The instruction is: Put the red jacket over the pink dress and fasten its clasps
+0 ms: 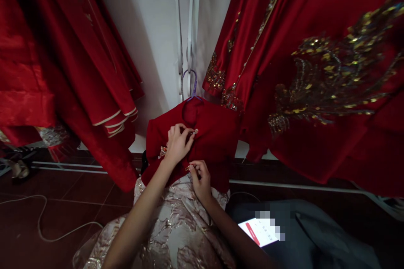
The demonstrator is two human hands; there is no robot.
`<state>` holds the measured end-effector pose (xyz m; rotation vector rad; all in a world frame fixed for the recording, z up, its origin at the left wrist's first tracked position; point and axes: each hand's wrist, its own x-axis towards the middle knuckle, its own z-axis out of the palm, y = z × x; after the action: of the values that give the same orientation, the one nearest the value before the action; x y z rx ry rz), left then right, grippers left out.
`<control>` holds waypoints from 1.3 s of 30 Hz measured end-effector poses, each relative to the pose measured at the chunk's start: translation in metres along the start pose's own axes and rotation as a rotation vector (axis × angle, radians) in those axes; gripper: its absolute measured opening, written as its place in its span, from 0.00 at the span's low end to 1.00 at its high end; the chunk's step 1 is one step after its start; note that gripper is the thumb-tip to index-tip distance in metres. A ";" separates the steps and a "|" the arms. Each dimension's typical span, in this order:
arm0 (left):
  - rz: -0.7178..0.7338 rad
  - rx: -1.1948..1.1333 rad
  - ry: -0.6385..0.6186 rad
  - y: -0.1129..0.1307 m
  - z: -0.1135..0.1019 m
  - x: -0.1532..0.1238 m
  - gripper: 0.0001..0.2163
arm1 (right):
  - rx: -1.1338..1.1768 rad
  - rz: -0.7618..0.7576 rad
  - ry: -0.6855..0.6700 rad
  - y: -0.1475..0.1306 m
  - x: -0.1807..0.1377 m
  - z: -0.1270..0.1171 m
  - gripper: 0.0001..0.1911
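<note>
A dark red jacket (211,134) hangs on a purple hanger (193,88) in front of me, above a pale pink and gold brocade skirt (176,227). My left hand (178,143) is closed in a pinch on a small jewelled fastener (195,132) on the jacket's front. Just below it, my right hand (199,176) is also closed, its fingertips pinching another small fastener on the jacket's lower front edge. A further jewelled clasp (163,151) shows at the left of my left wrist.
Red garments hang close on the left (78,63) and a red gown with gold sequin embroidery (322,75) on the right. A white wall and rack pole (189,29) stand behind. A white cable (41,222) lies on the dark floor; a lit phone screen (259,231) is at lower right.
</note>
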<state>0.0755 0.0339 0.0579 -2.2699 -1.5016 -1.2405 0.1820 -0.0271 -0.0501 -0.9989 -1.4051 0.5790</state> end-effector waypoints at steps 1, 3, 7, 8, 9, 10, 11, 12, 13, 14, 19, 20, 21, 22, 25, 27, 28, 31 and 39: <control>0.039 0.062 -0.045 0.000 0.000 0.007 0.11 | -0.006 -0.003 0.005 0.000 0.000 0.000 0.07; 0.085 0.141 -0.102 -0.001 0.001 0.017 0.12 | -0.018 -0.010 0.014 0.000 0.001 0.000 0.07; 0.134 0.092 -0.183 -0.006 0.000 0.026 0.12 | -0.027 -0.011 0.025 0.000 0.001 0.001 0.07; 0.132 0.053 -0.199 -0.007 -0.002 0.026 0.11 | -0.026 -0.009 0.024 0.000 0.001 0.001 0.07; 0.123 0.012 -0.209 -0.007 -0.003 0.027 0.10 | -0.024 -0.007 0.024 -0.001 0.000 0.001 0.07; 0.107 -0.028 -0.213 -0.008 -0.004 0.027 0.10 | -0.022 -0.005 0.022 -0.001 0.000 0.001 0.07; 0.087 -0.065 -0.209 -0.008 -0.005 0.027 0.09 | -0.020 -0.004 0.021 -0.001 0.001 0.001 0.07; 0.067 -0.098 -0.202 -0.009 -0.005 0.027 0.08 | -0.019 -0.003 0.019 -0.002 0.001 0.001 0.07; 0.048 -0.126 -0.195 -0.009 -0.004 0.028 0.07 | -0.020 -0.004 0.017 -0.002 0.001 0.000 0.07; 0.031 -0.147 -0.190 -0.010 -0.003 0.029 0.06 | -0.020 -0.005 0.017 -0.002 0.001 0.000 0.07; 0.021 -0.096 -0.217 -0.010 0.002 0.036 0.05 | -0.019 -0.003 0.021 -0.003 0.000 0.000 0.06; 0.031 -0.061 -0.218 -0.010 0.002 0.038 0.06 | -0.017 -0.004 0.018 -0.003 0.000 0.000 0.06; 0.044 -0.025 -0.221 -0.009 0.001 0.039 0.07 | -0.017 -0.006 0.016 -0.003 0.000 0.000 0.06; 0.059 0.005 -0.226 -0.008 -0.001 0.040 0.08 | -0.018 -0.009 0.016 -0.002 -0.001 0.000 0.06; 0.080 0.023 -0.263 -0.006 -0.006 0.042 0.09 | -0.025 -0.022 0.022 -0.002 0.000 -0.001 0.07; 0.060 -0.024 -0.278 -0.006 -0.009 0.041 0.07 | -0.031 -0.024 0.025 -0.003 0.000 0.000 0.06; 0.050 -0.056 -0.275 -0.006 -0.010 0.040 0.06 | -0.033 -0.025 0.026 -0.003 0.001 0.000 0.06; 0.043 -0.171 -0.257 -0.006 -0.012 0.039 0.03 | -0.050 -0.039 0.033 -0.007 0.001 0.000 0.05; -0.315 -0.729 -0.163 -0.008 -0.016 0.037 0.05 | -0.066 -0.142 -0.057 -0.039 -0.008 -0.018 0.03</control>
<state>0.0652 0.0548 0.0916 -2.6722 -1.7142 -2.0063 0.1901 -0.0572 -0.0191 -0.9316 -1.5407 0.4616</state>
